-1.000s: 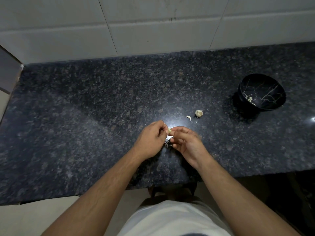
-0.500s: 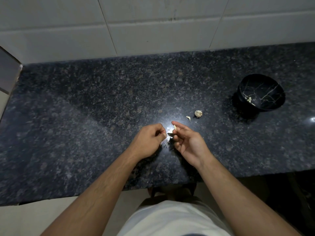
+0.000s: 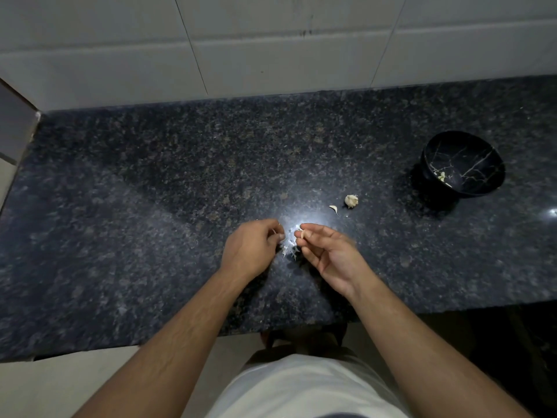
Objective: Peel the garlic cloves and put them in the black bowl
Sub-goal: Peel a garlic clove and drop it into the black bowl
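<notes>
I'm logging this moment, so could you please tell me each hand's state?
Left hand: fingers curled, pinching peel.
Right hand: pinching a clove.

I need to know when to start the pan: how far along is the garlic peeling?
Partly done. A few pale peeled pieces already lie in the black bowl. In hand: the right hand pinches a clove over a scatter of skins, while the left hand is curled beside it, apparently pulling skin away. Left: a garlic chunk and a loose clove lie on the counter.
</notes>
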